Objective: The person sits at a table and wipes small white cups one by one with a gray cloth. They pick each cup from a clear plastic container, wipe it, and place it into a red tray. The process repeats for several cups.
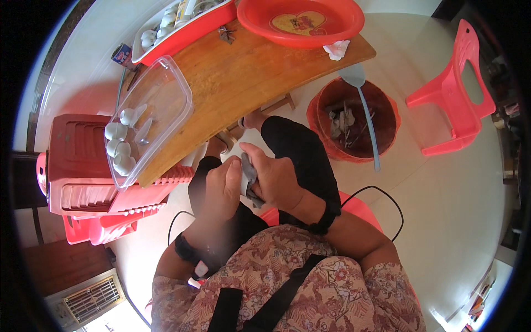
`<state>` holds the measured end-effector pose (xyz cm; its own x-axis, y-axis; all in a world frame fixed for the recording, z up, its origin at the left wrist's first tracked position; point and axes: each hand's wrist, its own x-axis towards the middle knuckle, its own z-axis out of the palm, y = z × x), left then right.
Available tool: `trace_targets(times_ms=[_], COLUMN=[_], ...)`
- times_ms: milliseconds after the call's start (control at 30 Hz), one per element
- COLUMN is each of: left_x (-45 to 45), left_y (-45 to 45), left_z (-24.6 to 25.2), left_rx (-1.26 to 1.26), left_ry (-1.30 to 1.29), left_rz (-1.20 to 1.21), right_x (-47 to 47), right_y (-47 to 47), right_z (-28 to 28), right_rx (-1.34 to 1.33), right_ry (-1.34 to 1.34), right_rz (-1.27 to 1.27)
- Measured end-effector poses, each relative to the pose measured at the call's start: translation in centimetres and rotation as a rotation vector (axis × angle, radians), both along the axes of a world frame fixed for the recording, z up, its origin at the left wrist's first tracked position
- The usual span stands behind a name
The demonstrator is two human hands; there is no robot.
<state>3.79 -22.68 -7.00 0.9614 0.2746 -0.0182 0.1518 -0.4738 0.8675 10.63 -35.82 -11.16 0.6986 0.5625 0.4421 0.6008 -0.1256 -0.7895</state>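
In front of my lap my two hands meet over a small white piece, probably a cup (pixel 244 186), mostly hidden by fingers. My left hand (pixel 223 186) grips it from the left. A grey cloth (pixel 249 168) is bunched in my right hand (pixel 276 178) and pressed against the white piece; its lower end hangs below the fingers. Left of my hands, a clear plastic tray (pixel 176 106) overhangs the wooden table's edge. Inside it lie several small white cups (pixel 116 131) and white spoons (pixel 143 132).
The wooden table (pixel 232 79) carries a red basin (pixel 300 25), a red-sided tray (pixel 195 29) of white crockery, a can (pixel 123 56) and a crumpled tissue (pixel 337 50). Below stands a red bin (pixel 352 145) with a blue fly swatter (pixel 367 112) across it. Pink chair (pixel 460 99) right; stacked red stools (pixel 83 166) left.
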Motion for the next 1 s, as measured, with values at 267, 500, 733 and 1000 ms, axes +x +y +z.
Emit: trace_targets(times_ms=[267, 500, 733, 1000], left_x=[0.4, -1.0, -0.7, -0.9], left_y=[1.0, 3.0, 1.9, 1.6], left_z=[-2.3, -4.6, -6.4, -5.0], left_rx=[-0.511, -0.923, -0.932, -0.533], left_ry=[-0.005, 0.116, 0.079, -0.179], left_rz=[0.441, 0.429, 0.535, 0.231], right_x=[1.8, 3.7, 2.7, 1.5], right_y=[0.2, -1.1, -0.3, 0.2], right_z=[-1.0, 1.3, 1.2, 0.3], right_rx=[0.145, 0.471, 0.262, 0.163], right_ry=[0.613, 0.852, 0.450, 0.116], right_rz=[0.161, 0.155, 0.240, 0.307])
